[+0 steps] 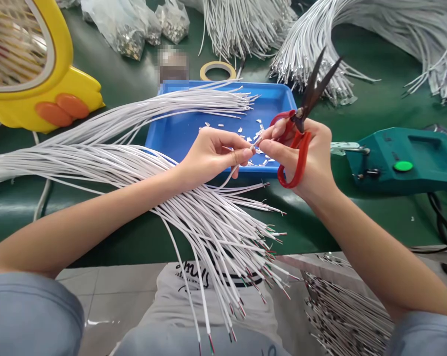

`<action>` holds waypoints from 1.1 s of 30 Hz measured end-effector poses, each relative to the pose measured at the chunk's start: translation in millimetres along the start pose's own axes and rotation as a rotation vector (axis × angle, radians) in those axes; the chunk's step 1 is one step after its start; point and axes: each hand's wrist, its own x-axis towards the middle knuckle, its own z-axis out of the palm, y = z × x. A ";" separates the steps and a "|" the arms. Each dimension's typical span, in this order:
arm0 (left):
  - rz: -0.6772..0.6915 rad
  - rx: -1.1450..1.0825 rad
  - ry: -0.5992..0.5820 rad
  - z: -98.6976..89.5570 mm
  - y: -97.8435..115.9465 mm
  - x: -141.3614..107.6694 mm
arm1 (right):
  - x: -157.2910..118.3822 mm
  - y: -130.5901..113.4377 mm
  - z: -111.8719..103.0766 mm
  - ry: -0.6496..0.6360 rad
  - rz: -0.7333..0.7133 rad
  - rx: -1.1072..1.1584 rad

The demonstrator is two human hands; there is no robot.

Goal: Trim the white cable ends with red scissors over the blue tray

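Observation:
My left hand (219, 153) pinches a white cable (229, 177) near its end, over the front edge of a blue tray (164, 133). Close against it, my right hand (301, 148) is closed with red-handled scissors (301, 158) hooked in it, their parted blades pointing up and away. The right thumb and fingertip meet at the cable's tip; the exact grip there is too small to make out. Under my left forearm spreads a bundle of white cables (208, 217) with coloured wire ends showing. Another bundle (194, 101) lies across the tray, among small white scraps (258, 133).
A yellow fan (67, 74) stands at the left. Behind the tray are a tape roll (218, 65), bags of small metal parts (130, 42) and more cable bundles (242, 29). A green machine (397, 158) sits at the right. More cables (345, 311) lie below the table edge.

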 end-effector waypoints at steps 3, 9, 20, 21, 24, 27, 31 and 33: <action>-0.004 0.021 0.020 2.1 1.3 -0.6 | 0.0 -0.7 -0.1 0.003 -0.012 0.020; -0.033 -0.013 0.023 3.1 2.1 0.3 | 0.5 1.2 -0.1 -0.010 -0.013 0.053; -0.043 -0.036 -0.035 -0.1 -0.5 -0.4 | 0.5 2.6 0.4 -0.040 -0.015 0.028; -0.042 -0.027 -0.032 0.2 -0.4 -0.3 | 0.6 2.5 0.2 -0.046 -0.011 0.019; -0.043 -0.023 -0.027 0.9 -0.2 0.0 | 0.8 2.5 -0.3 -0.069 0.003 0.031; -0.040 -0.046 -0.044 0.9 -0.5 -0.1 | 1.0 3.5 0.5 -0.074 -0.003 0.068; -0.051 -0.041 -0.081 -0.9 -1.3 -0.3 | 1.5 7.1 3.2 -0.038 -0.052 0.122; -0.078 -0.030 -0.102 -2.2 -1.7 -0.4 | 1.8 8.8 4.2 -0.042 -0.064 0.156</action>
